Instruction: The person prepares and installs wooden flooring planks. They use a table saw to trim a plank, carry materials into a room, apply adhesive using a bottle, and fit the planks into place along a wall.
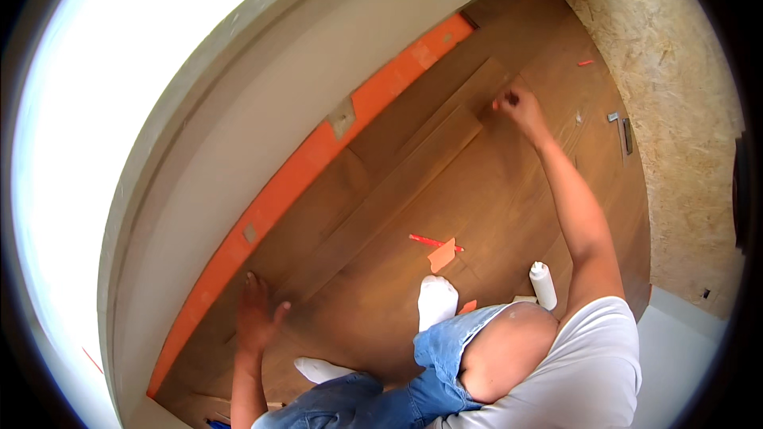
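Long brown wooden floor planks run diagonally between my hands; one loose-looking plank (pixel 397 191) lies on the others, its far end near my right hand. My left hand (pixel 258 316) rests low on the left, thumb spread from the fingers, on or just over the planks' near end by the wall. At the far right, my right hand (pixel 520 114) is closed with its fingers curled, just beyond the plank's far end. Whatever it may hold is too small to make out. An orange underlay strip (pixel 290 179) shows along the wall beside the planks.
A red pencil (pixel 427 241) and an orange scrap (pixel 442 256) lie on the floor before my foot. Beside my knee is a white bottle (pixel 543 286). A small metal tool (pixel 627 136) sits by the chipboard wall (pixel 660 87). A pale wall (pixel 230 119) curves along the left.
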Motion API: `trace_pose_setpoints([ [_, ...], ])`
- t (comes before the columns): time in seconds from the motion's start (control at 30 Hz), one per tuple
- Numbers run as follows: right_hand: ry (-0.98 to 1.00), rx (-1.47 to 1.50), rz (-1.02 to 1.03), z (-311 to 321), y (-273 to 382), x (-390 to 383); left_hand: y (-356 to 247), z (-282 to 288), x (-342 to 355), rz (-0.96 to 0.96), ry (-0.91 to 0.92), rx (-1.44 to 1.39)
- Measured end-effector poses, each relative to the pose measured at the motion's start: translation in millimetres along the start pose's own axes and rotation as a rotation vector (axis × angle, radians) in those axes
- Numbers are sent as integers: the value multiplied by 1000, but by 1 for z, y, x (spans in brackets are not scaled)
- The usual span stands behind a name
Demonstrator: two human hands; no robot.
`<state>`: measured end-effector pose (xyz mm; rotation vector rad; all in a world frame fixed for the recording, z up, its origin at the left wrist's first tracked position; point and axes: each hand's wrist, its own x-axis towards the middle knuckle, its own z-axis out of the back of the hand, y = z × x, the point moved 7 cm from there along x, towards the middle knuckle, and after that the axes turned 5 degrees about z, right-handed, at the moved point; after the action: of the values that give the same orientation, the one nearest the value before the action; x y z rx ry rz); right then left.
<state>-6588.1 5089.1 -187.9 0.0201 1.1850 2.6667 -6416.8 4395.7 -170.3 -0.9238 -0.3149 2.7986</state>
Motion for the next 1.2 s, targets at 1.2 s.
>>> trace_pose_setpoints([
  [1.2,-82,-257,-87,-54,14,-50,-18,-15,-59,-67,-456,-22],
])
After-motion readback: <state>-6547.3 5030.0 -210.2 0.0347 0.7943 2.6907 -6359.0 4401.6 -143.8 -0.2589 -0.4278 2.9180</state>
